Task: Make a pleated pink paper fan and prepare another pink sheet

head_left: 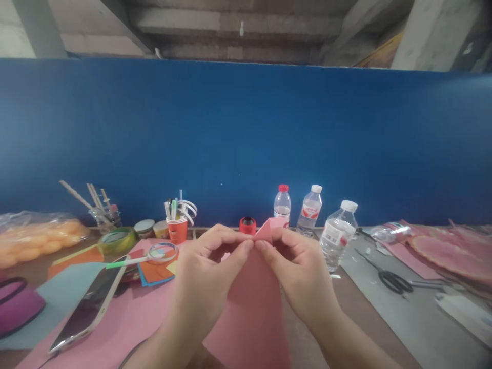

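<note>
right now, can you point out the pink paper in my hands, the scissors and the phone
pink paper [255, 302]: head view, on the sheet below its folded tip
scissors [394, 281]: head view, on the black handles
phone [90, 300]: head view, on the dark screen
</note>
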Demonstrator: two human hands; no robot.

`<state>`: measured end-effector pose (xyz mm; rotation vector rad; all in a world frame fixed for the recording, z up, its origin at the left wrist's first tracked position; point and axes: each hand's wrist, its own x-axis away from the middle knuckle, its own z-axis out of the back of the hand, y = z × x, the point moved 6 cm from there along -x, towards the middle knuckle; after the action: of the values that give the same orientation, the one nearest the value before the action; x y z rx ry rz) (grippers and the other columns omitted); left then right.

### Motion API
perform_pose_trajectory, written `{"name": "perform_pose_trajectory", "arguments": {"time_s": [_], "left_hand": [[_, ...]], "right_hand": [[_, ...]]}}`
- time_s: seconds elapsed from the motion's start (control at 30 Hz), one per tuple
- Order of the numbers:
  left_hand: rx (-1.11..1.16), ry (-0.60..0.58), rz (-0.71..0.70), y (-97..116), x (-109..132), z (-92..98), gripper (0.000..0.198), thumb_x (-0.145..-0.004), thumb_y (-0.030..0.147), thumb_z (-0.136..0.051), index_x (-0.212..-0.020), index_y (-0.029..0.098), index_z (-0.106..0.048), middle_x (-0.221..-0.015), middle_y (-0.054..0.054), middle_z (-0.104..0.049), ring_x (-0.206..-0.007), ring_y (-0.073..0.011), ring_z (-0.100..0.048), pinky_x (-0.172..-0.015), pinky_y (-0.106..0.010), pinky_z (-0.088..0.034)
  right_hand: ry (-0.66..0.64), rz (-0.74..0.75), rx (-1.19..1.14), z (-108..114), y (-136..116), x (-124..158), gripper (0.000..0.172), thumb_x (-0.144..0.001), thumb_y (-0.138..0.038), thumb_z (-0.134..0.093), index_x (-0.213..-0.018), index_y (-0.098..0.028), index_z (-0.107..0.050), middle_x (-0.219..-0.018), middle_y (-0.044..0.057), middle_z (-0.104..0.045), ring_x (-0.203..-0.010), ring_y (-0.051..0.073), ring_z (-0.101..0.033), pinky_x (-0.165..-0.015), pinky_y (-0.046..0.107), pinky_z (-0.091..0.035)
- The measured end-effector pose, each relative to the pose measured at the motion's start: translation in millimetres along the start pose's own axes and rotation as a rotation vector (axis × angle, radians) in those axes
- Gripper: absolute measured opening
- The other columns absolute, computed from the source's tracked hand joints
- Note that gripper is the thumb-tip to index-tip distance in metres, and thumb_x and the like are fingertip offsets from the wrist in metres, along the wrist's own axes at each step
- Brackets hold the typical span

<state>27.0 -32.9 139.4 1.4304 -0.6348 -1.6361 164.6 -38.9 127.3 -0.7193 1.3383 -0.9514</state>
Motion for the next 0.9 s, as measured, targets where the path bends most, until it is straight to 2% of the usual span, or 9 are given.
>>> {"name": "perform_pose_trajectory", "arguments": {"time_s": [0.3, 0.37, 0.43, 0.47, 0.5, 0.57, 0.63, 0.73, 0.9], "left_hand": [[0.047, -0.039, 0.092, -1.3, -0.9, -0.5, 0.01, -0.072, 0.02, -0.063, -0.064, 0.022, -0.068, -0.07, 0.003, -0.067, -0.066, -0.0104, -0.06, -0.059, -0.016, -0.046], [0.067, -0.066, 0.144, -4.5, -0.5, -1.7, 0.008, -0.072, 0.022, -0.063, -0.065, 0.021, -0.067, -0.068, 0.003, -0.066, -0.063, -0.01, -0.058, -0.056, -0.016, -0.045], [0.09, -0.138, 0.201, -8.0, 0.8, -5.6, 0.008, -0.072, 0.024, -0.063, -0.066, 0.02, -0.065, -0.065, 0.002, -0.064, -0.059, -0.0097, -0.055, -0.051, -0.017, -0.042], [0.098, -0.18, 0.218, -8.7, 1.7, -7.8, 0.009, -0.072, 0.025, -0.063, -0.066, 0.019, -0.064, -0.064, 0.002, -0.063, -0.057, -0.0098, -0.054, -0.05, -0.017, -0.042], [0.1, -0.213, 0.224, -8.6, 2.7, -9.4, 0.009, -0.072, 0.026, -0.063, -0.067, 0.019, -0.064, -0.063, 0.002, -0.062, -0.057, -0.01, -0.054, -0.05, -0.018, -0.041], [0.089, -0.232, 0.207, -6.1, 4.4, -9.9, 0.009, -0.072, 0.026, -0.063, -0.067, 0.019, -0.063, -0.064, 0.002, -0.062, -0.058, -0.0104, -0.054, -0.051, -0.018, -0.042], [0.057, -0.208, 0.167, -1.2, 5.7, -7.9, 0.007, -0.072, 0.024, -0.061, -0.067, 0.02, -0.063, -0.064, 0.003, -0.062, -0.059, -0.0102, -0.055, -0.052, -0.018, -0.043], [-0.016, -0.175, 0.057, 10.4, 7.4, -5.1, 0.007, -0.072, 0.02, -0.059, -0.067, 0.021, -0.064, -0.063, 0.004, -0.062, -0.059, -0.0101, -0.056, -0.052, -0.017, -0.044], [-0.141, -0.129, -0.095, 26.4, 8.3, -2.2, 0.012, -0.073, 0.017, -0.057, -0.066, 0.022, -0.065, -0.062, 0.004, -0.064, -0.058, -0.0101, -0.057, -0.054, -0.018, -0.044]], "right_hand": [[0.084, 0.037, 0.083, 4.4, 1.7, 1.9, 0.013, -0.078, -0.026, -0.06, -0.068, -0.019, -0.061, -0.06, -0.002, -0.057, -0.054, 0.011, -0.051, -0.047, 0.021, -0.041], [0.156, 0.134, 0.152, 11.2, -2.8, 1.1, 0.007, -0.075, -0.025, -0.063, -0.081, -0.021, -0.062, -0.075, 0.0, -0.062, -0.067, 0.014, -0.057, -0.057, 0.024, -0.046], [0.207, 0.23, 0.229, 18.6, -9.5, 0.7, 0.032, -0.071, -0.024, -0.067, -0.102, -0.023, -0.06, -0.1, 0.003, -0.063, -0.089, 0.018, -0.058, -0.071, 0.029, -0.049], [0.188, 0.25, 0.255, 20.4, -12.2, 0.1, 0.039, -0.07, -0.024, -0.068, -0.108, -0.024, -0.058, -0.108, 0.004, -0.061, -0.095, 0.02, -0.056, -0.074, 0.031, -0.049], [0.133, 0.243, 0.265, 20.4, -13.7, -0.8, 0.038, -0.071, -0.025, -0.067, -0.108, -0.025, -0.059, -0.109, 0.004, -0.061, -0.097, 0.02, -0.056, -0.075, 0.031, -0.049], [-0.016, 0.174, 0.226, 17.9, -14.9, -1.1, 0.019, -0.075, -0.024, -0.064, -0.094, -0.024, -0.065, -0.093, 0.002, -0.066, -0.083, 0.017, -0.06, -0.066, 0.027, -0.05], [-0.071, 0.107, 0.139, 17.8, -17.3, 1.2, 0.006, -0.077, -0.022, -0.061, -0.078, -0.021, -0.067, -0.073, -0.001, -0.066, -0.065, 0.013, -0.059, -0.054, 0.022, -0.047], [-0.019, 0.069, 0.04, 20.0, -21.5, 5.5, 0.005, -0.076, -0.021, -0.063, -0.072, -0.021, -0.067, -0.063, -0.002, -0.064, -0.054, 0.01, -0.055, -0.045, 0.019, -0.044], [0.008, 0.041, 0.002, 19.7, -21.4, 7.9, 0.004, -0.074, -0.021, -0.065, -0.071, -0.022, -0.068, -0.064, -0.002, -0.066, -0.055, 0.01, -0.056, -0.044, 0.018, -0.043]]}}
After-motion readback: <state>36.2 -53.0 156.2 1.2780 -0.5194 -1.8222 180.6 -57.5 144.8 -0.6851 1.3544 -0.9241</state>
